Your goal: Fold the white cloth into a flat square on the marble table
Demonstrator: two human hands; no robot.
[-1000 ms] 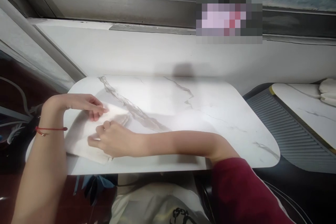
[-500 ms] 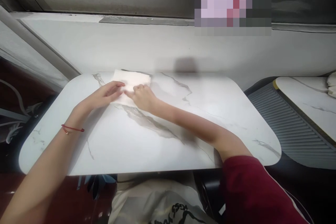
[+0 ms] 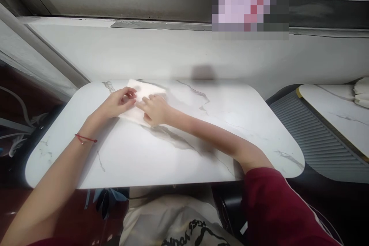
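Observation:
A white cloth (image 3: pixel 134 113), seemingly folded, lies at the back left of a white marbled table (image 3: pixel 178 173). My left hand (image 3: pixel 122 102) is at the cloth's left side, open, with a gap between its thumb and bent forefinger. From the right, my right hand (image 3: pixel 154 109) rests over the cloth, its fingers spread and a little bent, pointing toward the left hand. The fingertips of the two hands nearly meet above the cloth. Part of the cloth is hidden under the right hand.
A white wall (image 3: pixel 144 52) rises right behind the table, below a metal window frame (image 3: pixel 121 2). To the right stand a grey ribbed panel (image 3: pixel 317 134) and a second marbled table (image 3: pixel 331 103) with a cream bundle (image 3: pixel 361 92) on it.
The cloth has turned slightly, its near edge now slanting down to the right. My right hand's fingers have spread from a more curled, pointing pose. The view has shifted slightly.

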